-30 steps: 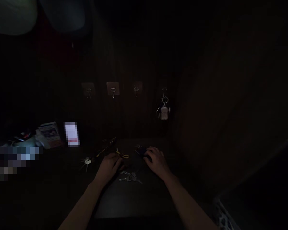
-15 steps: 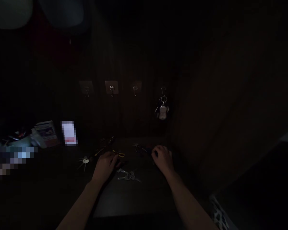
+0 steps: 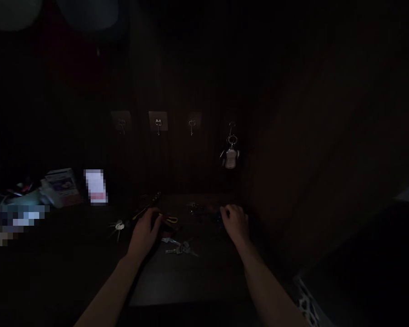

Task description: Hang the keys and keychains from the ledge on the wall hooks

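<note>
My left hand (image 3: pixel 144 234) rests on the dark shelf, thumb and fingers apart, its fingertips beside a yellow loop of cord (image 3: pixel 171 220) on a dark item. A bunch of keys (image 3: pixel 182 248) lies to the right of that hand. Another bunch of keys (image 3: pixel 118 225) is to its left. Farther right, my right hand (image 3: pixel 236 223) has loosely curved fingers, with a gap between thumb and forefinger. By its thumb lies a dark bluish item (image 3: pixel 218 217), hard to make out. A small key ring (image 3: pixel 192 210) lies left of it.
Several wall hooks (image 3: pixel 158 123) line the back panel. The rightmost carries a keychain with a pale fob (image 3: pixel 231 157). Small boxes (image 3: pixel 63 186) and a blurred bright rectangle (image 3: pixel 96 186) stand at left. Caps (image 3: pixel 88 13) hang above; a dark side panel (image 3: pixel 313 181) closes the right.
My left hand has shifted slightly left, its thumb now farther from the fingers. My right hand has moved a little right, away from the dark bluish item. The view has tilted slightly.
</note>
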### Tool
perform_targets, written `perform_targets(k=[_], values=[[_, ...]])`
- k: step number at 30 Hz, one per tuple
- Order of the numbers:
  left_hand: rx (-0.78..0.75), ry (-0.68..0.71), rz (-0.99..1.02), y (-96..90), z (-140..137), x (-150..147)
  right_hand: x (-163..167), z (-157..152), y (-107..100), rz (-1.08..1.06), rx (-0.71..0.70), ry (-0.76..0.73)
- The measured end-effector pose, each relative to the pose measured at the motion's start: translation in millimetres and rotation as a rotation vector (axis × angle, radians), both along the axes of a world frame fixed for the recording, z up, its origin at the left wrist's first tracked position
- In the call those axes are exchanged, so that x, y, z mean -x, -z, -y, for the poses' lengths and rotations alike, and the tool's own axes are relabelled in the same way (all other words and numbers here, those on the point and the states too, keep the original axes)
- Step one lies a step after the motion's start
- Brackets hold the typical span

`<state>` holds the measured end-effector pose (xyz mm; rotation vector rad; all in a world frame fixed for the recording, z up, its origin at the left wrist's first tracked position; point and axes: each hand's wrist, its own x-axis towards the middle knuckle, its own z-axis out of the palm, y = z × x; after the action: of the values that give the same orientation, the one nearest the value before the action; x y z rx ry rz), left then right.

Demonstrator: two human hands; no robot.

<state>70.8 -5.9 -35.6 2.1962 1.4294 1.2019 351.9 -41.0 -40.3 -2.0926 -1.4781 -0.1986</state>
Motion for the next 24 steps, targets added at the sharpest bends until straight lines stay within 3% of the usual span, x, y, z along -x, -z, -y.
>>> perform_targets(k=[8,17,24], values=[[0.013,-0.101,0.103,3.7,-5,6,10,-1,1,-0.045,-0.024,-0.177],[0.086,-0.182,0.170,3.9,-6,9,12,2,1,0.004,0.051,-0.130],[0.031,-0.181,0.207,5.8,-10,10,4,-1,2,-0.147,-0.136,-0.123]])
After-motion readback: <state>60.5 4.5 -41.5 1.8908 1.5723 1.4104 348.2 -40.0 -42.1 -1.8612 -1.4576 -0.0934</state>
